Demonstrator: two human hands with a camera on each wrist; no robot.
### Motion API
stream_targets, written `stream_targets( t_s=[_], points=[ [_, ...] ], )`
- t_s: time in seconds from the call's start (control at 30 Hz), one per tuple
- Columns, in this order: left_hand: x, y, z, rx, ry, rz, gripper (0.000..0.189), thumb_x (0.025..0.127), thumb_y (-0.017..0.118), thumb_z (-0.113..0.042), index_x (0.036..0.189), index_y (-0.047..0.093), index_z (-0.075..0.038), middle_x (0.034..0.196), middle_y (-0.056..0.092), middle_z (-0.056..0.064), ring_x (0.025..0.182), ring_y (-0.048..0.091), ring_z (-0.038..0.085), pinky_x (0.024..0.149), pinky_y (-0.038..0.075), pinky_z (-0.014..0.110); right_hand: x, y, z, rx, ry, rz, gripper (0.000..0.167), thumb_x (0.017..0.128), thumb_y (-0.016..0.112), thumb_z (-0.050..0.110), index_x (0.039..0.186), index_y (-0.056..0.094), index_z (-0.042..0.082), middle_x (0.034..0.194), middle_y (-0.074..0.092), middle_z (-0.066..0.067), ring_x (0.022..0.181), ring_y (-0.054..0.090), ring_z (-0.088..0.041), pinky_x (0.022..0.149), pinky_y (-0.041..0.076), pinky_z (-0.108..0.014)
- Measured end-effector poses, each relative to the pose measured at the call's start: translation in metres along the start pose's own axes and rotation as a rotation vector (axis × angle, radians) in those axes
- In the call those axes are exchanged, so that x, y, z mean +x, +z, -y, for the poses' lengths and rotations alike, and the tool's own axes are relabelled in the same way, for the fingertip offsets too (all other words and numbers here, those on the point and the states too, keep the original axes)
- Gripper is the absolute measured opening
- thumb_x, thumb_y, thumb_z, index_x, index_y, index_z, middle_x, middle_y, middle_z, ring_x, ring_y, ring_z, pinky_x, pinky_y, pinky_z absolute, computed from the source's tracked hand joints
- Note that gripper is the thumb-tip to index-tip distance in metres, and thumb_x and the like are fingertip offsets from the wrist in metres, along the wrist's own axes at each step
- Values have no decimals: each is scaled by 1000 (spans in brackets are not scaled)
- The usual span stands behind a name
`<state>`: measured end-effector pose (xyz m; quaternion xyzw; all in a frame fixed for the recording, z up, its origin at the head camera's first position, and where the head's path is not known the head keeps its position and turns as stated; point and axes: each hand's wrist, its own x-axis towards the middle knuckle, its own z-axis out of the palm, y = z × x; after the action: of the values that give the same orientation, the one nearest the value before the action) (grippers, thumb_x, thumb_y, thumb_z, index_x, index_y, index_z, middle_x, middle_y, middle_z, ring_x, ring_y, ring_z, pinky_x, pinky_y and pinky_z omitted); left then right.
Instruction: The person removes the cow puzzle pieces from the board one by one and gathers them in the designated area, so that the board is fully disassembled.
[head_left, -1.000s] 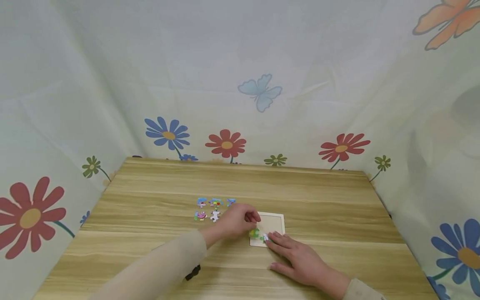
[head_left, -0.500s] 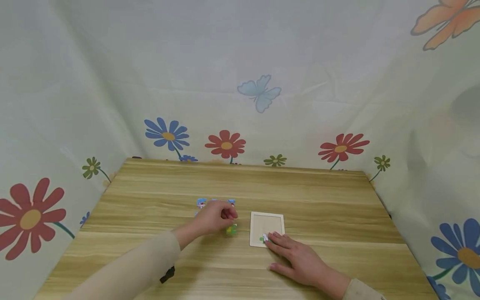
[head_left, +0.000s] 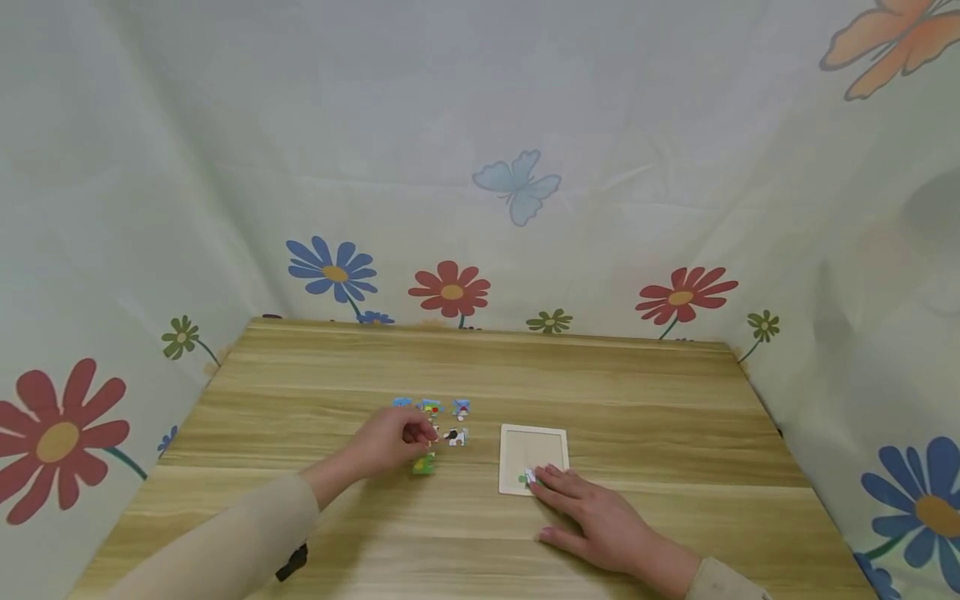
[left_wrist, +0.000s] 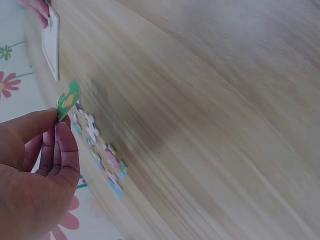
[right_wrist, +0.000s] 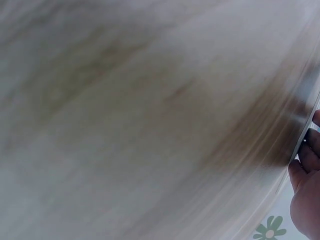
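Note:
My left hand (head_left: 382,442) pinches a green jigsaw piece (left_wrist: 69,100) with a yellow patch between thumb and index finger. In the head view that hand is over the loose pieces, hiding some of them. My right hand (head_left: 600,517) lies with its fingers extended, fingertips over the lower right of a pale, square puzzle frame (head_left: 505,458). A white and green piece (head_left: 530,475) shows inside the frame at those fingertips, partly covered by them. In the right wrist view only part of the right hand (right_wrist: 306,195) appears, at the right edge.
Several loose jigsaw pieces lie in rows left of the frame, among them a black and white piece (head_left: 456,437) and a blue-topped piece (head_left: 461,408). Everything rests on a wood-grain table (head_left: 637,400). A flower-printed cloth (head_left: 592,208) stands behind and at both sides.
My left hand has moved left from the puzzle frame to the loose pieces, carrying the green jigsaw piece out of the frame. The right hand has stayed in place.

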<state>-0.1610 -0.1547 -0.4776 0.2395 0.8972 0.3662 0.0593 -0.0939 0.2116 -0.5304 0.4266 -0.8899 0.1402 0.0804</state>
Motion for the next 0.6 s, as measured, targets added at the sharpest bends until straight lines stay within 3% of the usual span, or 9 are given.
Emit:
stream_targets(
  t_s=[0.3, 0.6],
  points=[
    [-16, -11, 24, 9, -4, -10, 13, 78, 72, 1, 86, 68, -8, 79, 62, -5, 73, 57, 6, 65, 50, 23, 0, 1, -1, 9, -20, -13, 63, 89, 60, 48, 140, 47, 13, 144, 42, -7, 129, 42, -25, 98, 39, -47],
    [-24, -17, 27, 21, -37, -6, 15, 78, 73, 2, 88, 68, -7, 82, 64, -2, 74, 58, 8, 66, 50, 23, -1, 1, -1, -1, -4, -5, 63, 90, 58, 50, 141, 46, 15, 145, 41, -6, 130, 41, -24, 99, 39, -46]
  ],
)
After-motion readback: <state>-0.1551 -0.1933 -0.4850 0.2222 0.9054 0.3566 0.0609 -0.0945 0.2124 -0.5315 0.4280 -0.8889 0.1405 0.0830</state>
